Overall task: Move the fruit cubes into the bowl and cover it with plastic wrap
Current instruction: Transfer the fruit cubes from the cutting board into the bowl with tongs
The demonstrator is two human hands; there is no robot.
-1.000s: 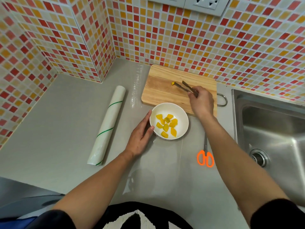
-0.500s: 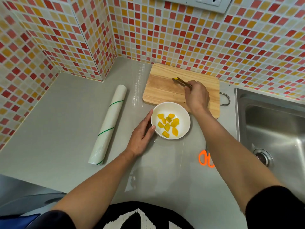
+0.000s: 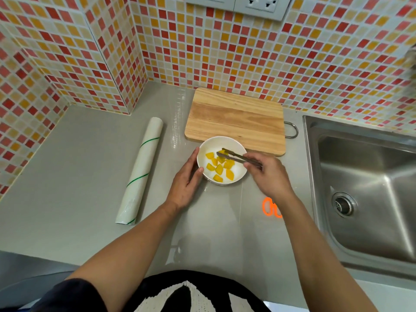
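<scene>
Grey counter | left hand flat against bowl | right hand grips tongs over fruit cubes

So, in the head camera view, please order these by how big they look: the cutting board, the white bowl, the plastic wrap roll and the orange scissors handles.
1. Cutting board, largest.
2. Plastic wrap roll and white bowl: similar area, long and thin versus round, so unranked.
3. Orange scissors handles, smallest, partly hidden by the right arm.
</scene>
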